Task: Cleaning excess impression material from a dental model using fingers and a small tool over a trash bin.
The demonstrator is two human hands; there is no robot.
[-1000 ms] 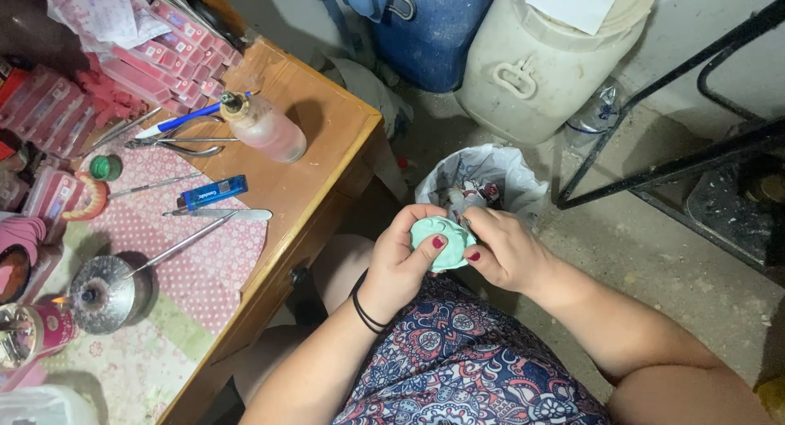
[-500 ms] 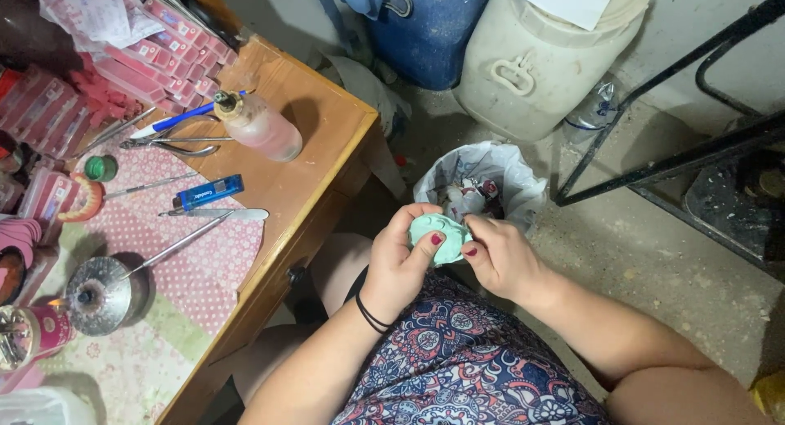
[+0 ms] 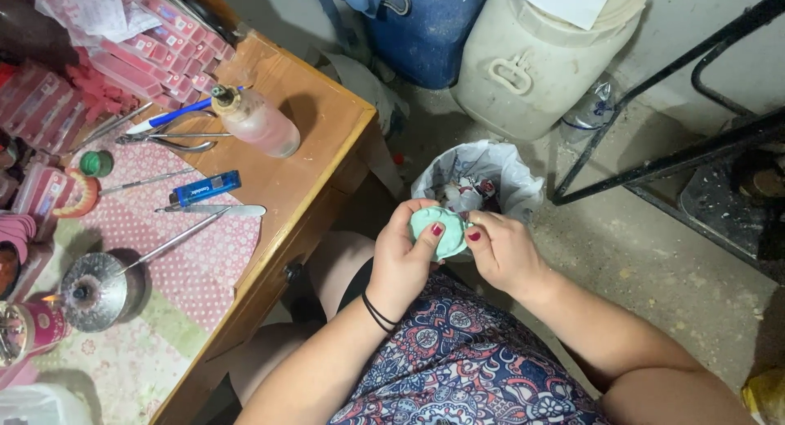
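Observation:
My left hand [image 3: 406,257] grips a pale green lump [image 3: 436,229] of soft, mould-like material, thumb pressed on its top. My right hand [image 3: 501,249] pinches the lump's right edge with thumb and fingers. Both hands hold it over my lap, just in front of a small waste bin [image 3: 511,175] lined with a white bag. A black hair band [image 3: 374,314] sits on my left wrist.
A wooden table [image 3: 323,130] at left carries a pink patterned cloth, a blue lighter [image 3: 204,188], a spatula [image 3: 217,210], a small bottle [image 3: 257,122], tweezers, a lit spirit burner [image 3: 86,290] and pink boxes. A white drum [image 3: 544,57], a blue drum and a black metal frame [image 3: 654,167] stand behind.
Both hands have kept kneading the green lump, shifting it slightly up toward the bin. The view has drifted a little; nothing on the table moved.

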